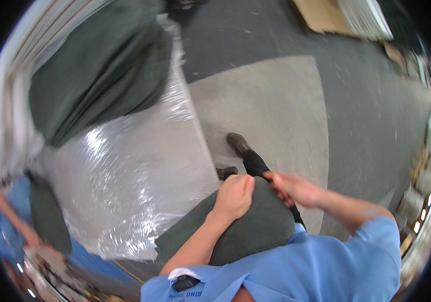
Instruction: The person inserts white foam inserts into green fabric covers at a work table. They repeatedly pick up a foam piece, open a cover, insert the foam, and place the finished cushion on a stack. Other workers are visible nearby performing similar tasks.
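Two hands, left hand (234, 195) and right hand (292, 188), on grey cushion (256, 229) beside plastic-wrapped stack (135, 176).

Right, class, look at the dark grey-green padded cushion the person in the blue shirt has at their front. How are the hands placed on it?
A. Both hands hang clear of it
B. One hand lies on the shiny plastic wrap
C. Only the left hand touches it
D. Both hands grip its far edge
D: the left hand and right hand both clasp the far edge of the dark grey-green padded cushion.

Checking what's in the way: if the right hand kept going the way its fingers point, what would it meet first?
The right hand points left across the dark green cushion; it would likely meet the left hand first, though depth is unclear.
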### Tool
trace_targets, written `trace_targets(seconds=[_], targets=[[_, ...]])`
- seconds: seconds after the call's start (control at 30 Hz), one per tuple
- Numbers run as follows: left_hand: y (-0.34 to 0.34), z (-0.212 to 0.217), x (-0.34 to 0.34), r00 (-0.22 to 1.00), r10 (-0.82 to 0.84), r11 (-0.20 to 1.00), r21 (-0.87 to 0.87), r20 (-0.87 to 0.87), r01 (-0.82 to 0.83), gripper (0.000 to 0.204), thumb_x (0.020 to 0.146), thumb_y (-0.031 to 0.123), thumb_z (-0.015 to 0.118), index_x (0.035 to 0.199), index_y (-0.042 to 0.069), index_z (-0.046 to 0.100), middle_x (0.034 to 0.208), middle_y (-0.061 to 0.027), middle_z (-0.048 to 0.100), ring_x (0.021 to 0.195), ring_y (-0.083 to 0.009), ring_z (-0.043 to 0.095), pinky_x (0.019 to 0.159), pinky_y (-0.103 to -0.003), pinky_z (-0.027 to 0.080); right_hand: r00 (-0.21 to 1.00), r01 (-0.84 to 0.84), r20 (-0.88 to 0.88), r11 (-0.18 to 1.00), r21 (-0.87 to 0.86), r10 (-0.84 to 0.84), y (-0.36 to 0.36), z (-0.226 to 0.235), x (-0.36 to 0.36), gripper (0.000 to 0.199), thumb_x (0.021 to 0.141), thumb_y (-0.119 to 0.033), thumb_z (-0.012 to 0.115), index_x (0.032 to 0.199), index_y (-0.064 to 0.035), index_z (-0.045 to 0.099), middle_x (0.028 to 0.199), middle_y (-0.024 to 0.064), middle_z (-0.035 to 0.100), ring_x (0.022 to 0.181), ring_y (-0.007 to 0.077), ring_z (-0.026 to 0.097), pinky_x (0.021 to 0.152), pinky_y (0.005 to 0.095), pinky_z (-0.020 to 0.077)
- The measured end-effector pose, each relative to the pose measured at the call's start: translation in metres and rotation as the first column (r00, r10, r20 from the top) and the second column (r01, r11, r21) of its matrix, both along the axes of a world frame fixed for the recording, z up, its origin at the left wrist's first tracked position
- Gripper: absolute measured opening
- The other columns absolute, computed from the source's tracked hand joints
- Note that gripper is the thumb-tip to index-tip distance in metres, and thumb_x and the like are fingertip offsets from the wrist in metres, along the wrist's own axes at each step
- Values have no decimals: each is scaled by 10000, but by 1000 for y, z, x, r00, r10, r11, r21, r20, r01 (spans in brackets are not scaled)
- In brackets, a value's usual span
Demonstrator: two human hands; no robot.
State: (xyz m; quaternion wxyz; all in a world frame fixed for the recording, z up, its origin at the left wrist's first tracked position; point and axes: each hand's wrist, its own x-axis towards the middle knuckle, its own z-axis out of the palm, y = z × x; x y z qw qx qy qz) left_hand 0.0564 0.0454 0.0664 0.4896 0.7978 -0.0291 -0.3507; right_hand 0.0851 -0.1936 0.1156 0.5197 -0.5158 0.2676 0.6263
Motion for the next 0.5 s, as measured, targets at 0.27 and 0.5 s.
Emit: trace_targets(seconds=[0.27, 0.5], targets=[[4, -9, -2, 840, 432, 893, -289, 329, -346, 516, 988, 51, 507, 1497, -28, 482, 1530, -268, 455, 1437, -427, 446, 1194, -482, 394, 753, -573, 259, 796, -194, 605, 63, -47, 25, 628, 1082, -306, 505, 1559, 73, 351, 1450, 265, 582, 1341, 324, 578, 1127, 424, 449], [26, 41, 4, 841, 287, 949, -254, 459, -186, 449, 973, 79, 573, 1416, 27, 529, 1441, -205, 518, 1327, -406, 519, 1097, -467, 458, 785, -617, 32, 786, -39, 618, 106, -46, 76, 461, 1023, -263, 612, 1372, 37, 592, 1318, 207, 674, 1210, 292, 663, 958, 427, 580]])
